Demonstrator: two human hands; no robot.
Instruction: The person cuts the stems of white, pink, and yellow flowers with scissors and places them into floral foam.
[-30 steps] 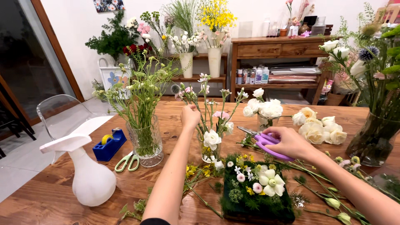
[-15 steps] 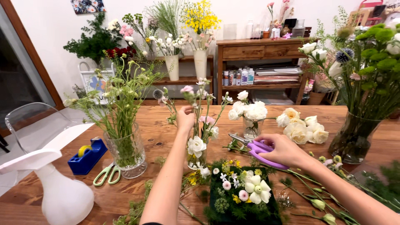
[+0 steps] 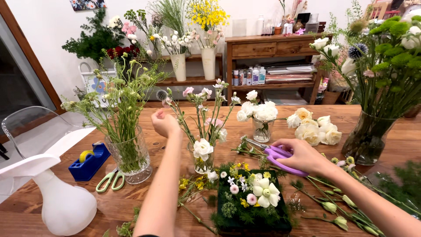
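Note:
My left hand [image 3: 164, 123] is raised beside a small glass vase [image 3: 203, 160] of pink and white flowers, its fingers pinched on a thin green stem in that bunch. My right hand [image 3: 302, 156] holds purple-handled scissors [image 3: 275, 153] low over the wooden table [image 3: 175, 140], blades pointing left toward the stems. In front of me sits a dark green foam block [image 3: 252, 206] studded with white, pink and yellow blooms.
A glass vase of green wildflowers [image 3: 127, 153], green scissors [image 3: 112, 179], a blue tape dispenser [image 3: 90, 160] and a white watering jug [image 3: 61, 199] stand left. A jar of white flowers [image 3: 262, 125], loose cream roses [image 3: 313, 129] and a big bouquet vase [image 3: 366, 140] stand right. Cut stems [image 3: 337, 206] lie near right.
My left hand has moved a little left along the flower stems and closed on one. My right hand with the scissors has stayed almost in place.

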